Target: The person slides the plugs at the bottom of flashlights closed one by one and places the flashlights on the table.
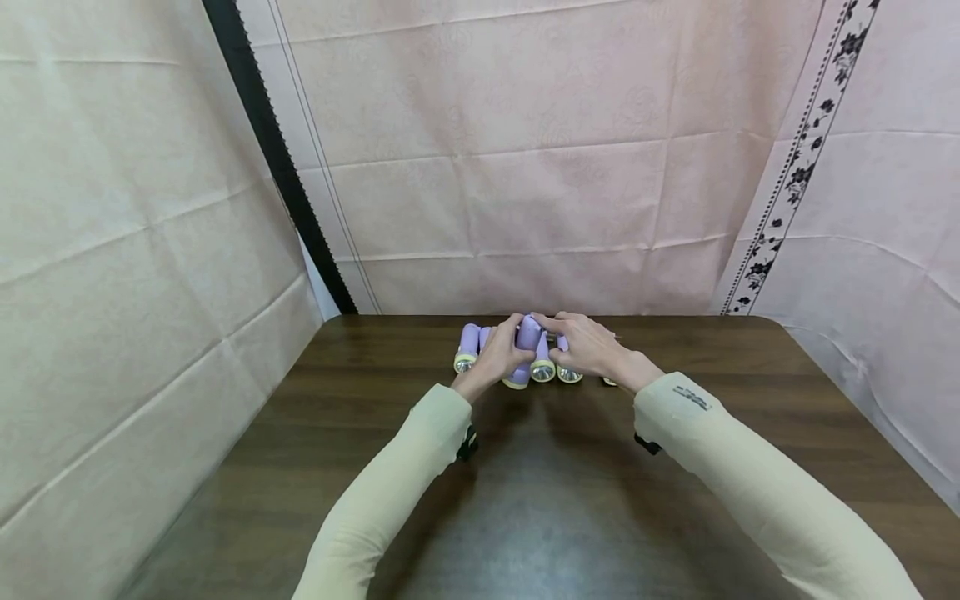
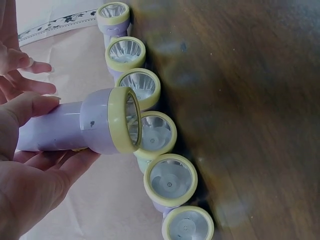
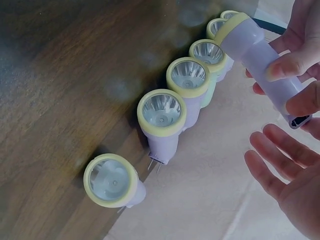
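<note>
Near the table's far edge, my left hand (image 1: 497, 353) grips a lilac flashlight (image 1: 528, 335) around its body. In the left wrist view, the flashlight's yellow-rimmed head points away from the palm. My right hand (image 1: 588, 343) pinches its tail end between thumb and index finger, the other fingers stretched out. A dark slot shows at that tail in the right wrist view. Behind the held one, several similar flashlights (image 2: 170, 180) form a row, lenses facing me. One of them has a mint-green body (image 3: 209, 94).
In the right wrist view, a lone flashlight (image 3: 111, 181) lies a little apart at the row's right end. Metal prongs (image 3: 155, 163) stick out of another's tail. The brown wooden table (image 1: 540, 508) meets a pale cloth wall (image 1: 525, 208) behind the flashlights.
</note>
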Motion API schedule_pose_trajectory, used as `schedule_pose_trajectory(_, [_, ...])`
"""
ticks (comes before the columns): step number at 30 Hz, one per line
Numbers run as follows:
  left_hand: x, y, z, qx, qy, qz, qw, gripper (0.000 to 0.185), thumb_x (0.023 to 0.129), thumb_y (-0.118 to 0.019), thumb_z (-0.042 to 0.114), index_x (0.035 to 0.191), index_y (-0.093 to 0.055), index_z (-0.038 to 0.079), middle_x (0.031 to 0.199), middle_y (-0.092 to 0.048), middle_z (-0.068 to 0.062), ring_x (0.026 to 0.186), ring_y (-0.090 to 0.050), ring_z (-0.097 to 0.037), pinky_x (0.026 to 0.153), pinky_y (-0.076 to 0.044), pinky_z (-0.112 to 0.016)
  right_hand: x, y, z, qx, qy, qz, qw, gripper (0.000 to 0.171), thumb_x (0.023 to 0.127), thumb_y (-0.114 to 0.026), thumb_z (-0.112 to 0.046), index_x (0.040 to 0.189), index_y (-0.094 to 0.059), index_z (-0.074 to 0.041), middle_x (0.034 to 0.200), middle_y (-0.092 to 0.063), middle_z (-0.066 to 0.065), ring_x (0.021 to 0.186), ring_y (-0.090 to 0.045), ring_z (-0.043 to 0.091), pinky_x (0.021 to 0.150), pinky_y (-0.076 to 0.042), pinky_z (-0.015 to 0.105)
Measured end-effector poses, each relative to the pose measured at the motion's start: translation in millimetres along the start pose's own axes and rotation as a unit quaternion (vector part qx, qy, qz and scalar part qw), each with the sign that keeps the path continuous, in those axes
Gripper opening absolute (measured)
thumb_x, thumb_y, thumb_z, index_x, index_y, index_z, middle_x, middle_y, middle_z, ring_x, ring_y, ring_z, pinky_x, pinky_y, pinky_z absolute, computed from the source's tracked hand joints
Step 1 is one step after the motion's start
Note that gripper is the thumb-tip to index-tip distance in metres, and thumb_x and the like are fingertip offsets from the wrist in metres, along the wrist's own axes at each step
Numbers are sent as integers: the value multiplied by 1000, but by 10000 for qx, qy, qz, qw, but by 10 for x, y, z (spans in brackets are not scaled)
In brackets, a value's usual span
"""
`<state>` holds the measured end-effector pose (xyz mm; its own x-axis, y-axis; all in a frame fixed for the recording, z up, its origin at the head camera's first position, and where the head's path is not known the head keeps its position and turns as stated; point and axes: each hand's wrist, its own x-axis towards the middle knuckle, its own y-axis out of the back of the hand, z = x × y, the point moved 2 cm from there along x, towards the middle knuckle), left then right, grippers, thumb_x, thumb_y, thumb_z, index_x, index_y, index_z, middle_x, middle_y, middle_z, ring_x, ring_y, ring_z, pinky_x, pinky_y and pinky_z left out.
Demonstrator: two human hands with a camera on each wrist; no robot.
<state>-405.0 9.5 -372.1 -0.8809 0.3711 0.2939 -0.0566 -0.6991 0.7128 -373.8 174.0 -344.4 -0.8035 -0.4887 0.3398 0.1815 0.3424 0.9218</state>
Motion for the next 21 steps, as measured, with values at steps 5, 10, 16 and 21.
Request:
schedule_pose_trajectory(5, [-3,39,-10,110,-161,13,9998,55,79,-73,6,129,-52,6,115,-66,-15,98,-64,-27,85,-53,-38,14,-12,-10,85,-91,-35,9999,68,79,-58,-15,145,-45,-20,107,-64,11,79,-53,21,64,-42,32])
schedule_pose_trajectory(10, [-15,71,4,127,-191,-10,9997,55,79,-73,6,129,-52,6,115,-66,-15,98,-63,-27,85,-52,-38,18,-10,-25,135,-97,25,9999,68,78,-59,-15,145,-45,-20,107,-64,10,79,-53,20,65,-43,32])
schedule_pose_trajectory(16, [-41,101,2,98,-271,-94,9995,52,80,-72,5,127,-52,4,112,-66,-15,96,-64,-26,83,-53,-37,14,-7,-60,145,-87,-20,9999,69,77,-60,-15,145,-45,-20,104,-64,9,73,-50,18,60,-40,29])
schedule_pose_trajectory(21, [-68,131,-15,675,-275,-367,9967,50,77,-76,11,120,-51,5,104,-67,-13,89,-64,-22,77,-52,-32,-22,-7,-47,86,-129,-239,9996,68,79,-60,-15,145,-45,-22,102,-64,9,73,-50,18,56,-37,28])
